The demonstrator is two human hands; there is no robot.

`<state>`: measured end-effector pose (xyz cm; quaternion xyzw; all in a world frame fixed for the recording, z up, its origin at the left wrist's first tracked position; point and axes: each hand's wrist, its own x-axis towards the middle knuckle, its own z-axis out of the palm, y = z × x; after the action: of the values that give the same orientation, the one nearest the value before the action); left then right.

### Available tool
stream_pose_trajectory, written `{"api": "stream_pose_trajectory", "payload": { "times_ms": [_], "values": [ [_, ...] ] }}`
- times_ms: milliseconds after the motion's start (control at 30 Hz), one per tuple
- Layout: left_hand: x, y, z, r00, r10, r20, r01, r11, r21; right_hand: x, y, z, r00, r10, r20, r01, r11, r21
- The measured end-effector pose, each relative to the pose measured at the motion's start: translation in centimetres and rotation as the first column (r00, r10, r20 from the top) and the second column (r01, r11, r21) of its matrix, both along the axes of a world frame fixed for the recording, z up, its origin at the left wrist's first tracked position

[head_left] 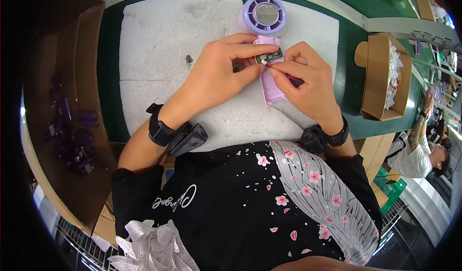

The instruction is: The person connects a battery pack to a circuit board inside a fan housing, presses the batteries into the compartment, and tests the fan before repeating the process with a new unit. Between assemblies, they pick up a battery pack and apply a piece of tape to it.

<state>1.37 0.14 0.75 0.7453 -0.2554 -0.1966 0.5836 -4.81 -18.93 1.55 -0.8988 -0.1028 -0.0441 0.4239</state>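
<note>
A handheld fan lies on the white foam mat, with its round lavender head point(245, 18) away from me and its open pink handle shell point(273, 93) toward me. My left hand point(216, 73) is closed round the upper handle, fingers over a small green circuit board point(275, 56) and thumb against its near side. In a pinch, my right hand point(310, 83) holds thin red and black wires point(269, 65) by a white connector at the board. A dark purple cylindrical battery point(295, 81) is tucked under the right fingers. Whether the connector is seated cannot be made out.
The white foam mat point(154, 35) covers much of the green bench point(113, 88). At left, a deep cardboard box point(86, 35) contains several purple cylinders point(65, 109). Another cardboard box point(375, 78) with white pieces stands right. Farther right, another person point(416, 153) is at work.
</note>
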Motion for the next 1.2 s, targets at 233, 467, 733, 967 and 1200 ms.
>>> {"api": "stream_pose_trajectory", "payload": {
  "times_ms": [233, 467, 733, 967, 1200],
  "values": [
    [0.11, -0.02, 0.09, 1.0, -0.011, 0.008, 0.011, 1.0, -0.001, -0.15, 0.21, -0.16, 1.0, -0.016, 0.027, 0.017, 0.999, -0.033],
    [0.07, -0.17, 0.09, 1.0, -0.007, 0.028, 0.007, 1.0, 0.007, -0.35, 0.19, -0.38, 0.994, -0.012, 0.109, 0.023, 0.995, -0.095],
    [0.07, -0.22, 0.2, 0.999, 0.015, 0.029, -0.016, 0.999, 0.038, -0.31, 0.4, -0.46, 0.995, 0.007, 0.103, 0.002, 0.996, -0.087],
    [0.03, -0.22, 0.16, 0.999, 0.021, 0.039, -0.022, 0.999, 0.029, -0.29, 0.45, -0.37, 0.993, 0.01, 0.121, 0.003, 0.994, -0.11],
    [0.05, -0.31, 0.17, 0.999, 0.024, 0.034, -0.025, 0.999, 0.022, -0.31, 0.55, -0.11, 0.987, 0.022, 0.157, 0.007, 0.983, -0.183]
  ]
}}
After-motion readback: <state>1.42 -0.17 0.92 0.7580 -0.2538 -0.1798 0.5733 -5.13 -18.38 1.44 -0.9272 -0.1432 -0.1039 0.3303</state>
